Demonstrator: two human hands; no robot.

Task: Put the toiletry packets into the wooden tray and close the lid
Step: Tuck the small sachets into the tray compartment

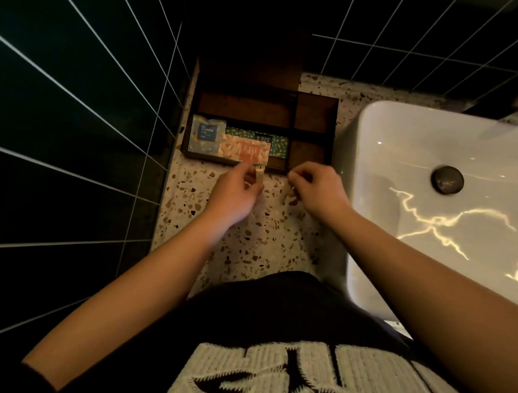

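Note:
A dark wooden tray (316, 108) with several compartments sits at the back of the terrazzo counter, its lid (253, 50) standing open against the wall. In its front-left compartment lie a pale blue shower-cap packet (206, 136), an orange packet (245, 152) and a green patterned packet (279, 143). Just in front of the tray, my left hand (235, 191) pinches a small beige packet (259, 175). My right hand (317, 190) holds another small beige packet (289, 192) close to the counter.
A white basin (447, 195) with a dark drain (447, 179) fills the right side. Dark tiled walls close in the left and back. The speckled counter (248, 242) runs between the wall and the basin toward my body.

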